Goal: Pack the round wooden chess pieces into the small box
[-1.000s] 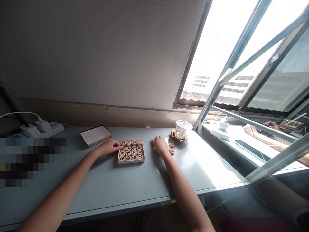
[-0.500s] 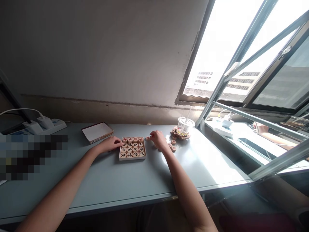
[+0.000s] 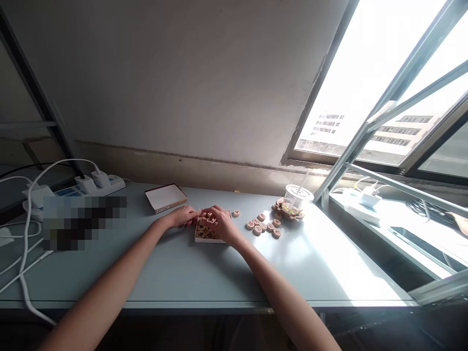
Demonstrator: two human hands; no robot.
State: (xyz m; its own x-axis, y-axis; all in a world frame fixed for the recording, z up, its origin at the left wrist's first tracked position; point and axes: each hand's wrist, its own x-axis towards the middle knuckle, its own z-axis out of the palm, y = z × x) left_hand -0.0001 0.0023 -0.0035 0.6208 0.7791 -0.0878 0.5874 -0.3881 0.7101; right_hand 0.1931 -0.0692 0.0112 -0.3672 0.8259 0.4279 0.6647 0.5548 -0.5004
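Note:
A shallow white box stands on the desk, filled with round wooden xiangqi pieces marked in black and red. My left hand grips the box's left edge, fingers curled against it. Over the box arches my right hand, its bent fingers closed on a xiangqi piece near the upper rows; fingers and palm cover much of the box. One red-marked loose piece lies just right of the box. Farther right, several more loose pieces lie in a cluster.
The upturned box lid lies behind my left hand. A lidded plastic cup with a straw stands on a brown coaster. At left are a power strip, white cables and a blurred-out patch. Metal bars border the right side.
My right hand has moved left from the loose pieces to above the box. My left hand stays at the box's left edge. The view has shifted, moving the scene rightward.

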